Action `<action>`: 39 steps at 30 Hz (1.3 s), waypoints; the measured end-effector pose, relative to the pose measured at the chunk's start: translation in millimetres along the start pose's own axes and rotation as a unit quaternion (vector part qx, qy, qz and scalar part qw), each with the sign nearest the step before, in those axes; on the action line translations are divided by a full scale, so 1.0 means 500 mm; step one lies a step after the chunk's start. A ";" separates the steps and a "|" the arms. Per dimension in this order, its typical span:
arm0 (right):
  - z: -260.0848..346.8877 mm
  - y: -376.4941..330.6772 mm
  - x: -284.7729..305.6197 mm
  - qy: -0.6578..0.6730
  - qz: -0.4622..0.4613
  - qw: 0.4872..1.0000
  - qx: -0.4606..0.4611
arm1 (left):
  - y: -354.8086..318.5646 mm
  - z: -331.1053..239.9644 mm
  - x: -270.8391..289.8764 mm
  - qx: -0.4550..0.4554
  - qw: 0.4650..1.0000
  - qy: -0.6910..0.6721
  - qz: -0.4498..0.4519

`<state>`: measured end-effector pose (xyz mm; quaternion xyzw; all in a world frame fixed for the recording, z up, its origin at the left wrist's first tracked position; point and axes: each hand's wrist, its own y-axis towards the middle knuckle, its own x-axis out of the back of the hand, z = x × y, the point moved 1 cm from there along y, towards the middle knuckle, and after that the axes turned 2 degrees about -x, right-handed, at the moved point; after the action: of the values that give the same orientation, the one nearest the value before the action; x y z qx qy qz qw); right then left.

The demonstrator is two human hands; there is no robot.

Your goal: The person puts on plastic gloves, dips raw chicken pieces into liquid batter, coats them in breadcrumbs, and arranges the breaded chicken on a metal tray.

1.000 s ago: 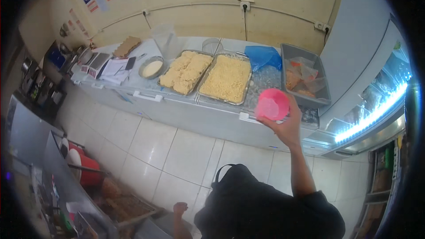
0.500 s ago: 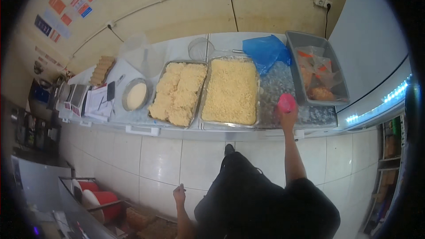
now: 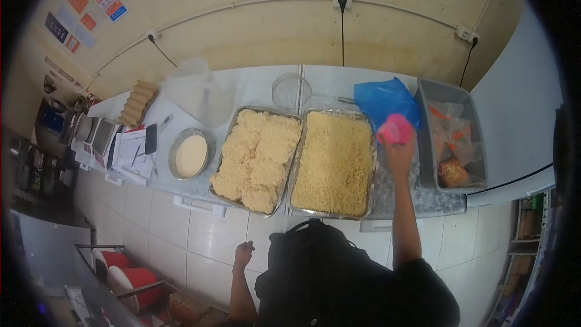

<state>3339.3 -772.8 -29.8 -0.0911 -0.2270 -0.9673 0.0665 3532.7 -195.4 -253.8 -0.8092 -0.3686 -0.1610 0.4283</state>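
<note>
One outstretched right hand (image 3: 400, 149), fingers wrapped round a pink cup (image 3: 395, 128), is between the crumb-filled tray (image 3: 328, 213) edge and grey tub (image 3: 427, 142); bare table (image 3: 382, 192) lies nearer. Left hand (image 3: 243, 254) hangs low, loosely curled, contents unclear.

Wearer's clothing, seen from above: a plain black garment (image 3: 345, 281) covers the torso, its folds lost in darkness; a thin black strap-like loop (image 3: 301, 224) curves along its upper edge. The right sleeve (image 3: 425, 287), also black, is short, ending above a bare forearm (image 3: 407, 224). Left hand (image 3: 243, 255) and right hand (image 3: 399, 151): both bare.
</note>
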 end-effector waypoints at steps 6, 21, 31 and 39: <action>-0.025 0.182 -0.306 -0.059 0.141 0.987 -0.048 | -0.021 0.053 0.002 -0.047 0.996 -0.025 -0.065; -0.281 0.350 -0.535 -0.219 0.275 0.932 0.083 | -0.355 0.269 -0.182 0.160 0.893 -0.391 -0.153; 0.384 -0.407 -0.467 0.196 0.635 0.746 -0.041 | -0.005 -0.141 0.063 -0.164 0.968 0.182 0.053; 0.332 -0.731 -0.423 0.013 0.854 0.507 0.120 | 0.102 -0.220 -0.109 -0.341 0.898 0.206 0.188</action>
<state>3507.4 -354.7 -83.7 -0.2196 -0.1526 -0.4073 0.8733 3539.5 -328.1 -250.3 -0.9086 -0.0363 -0.3563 0.2151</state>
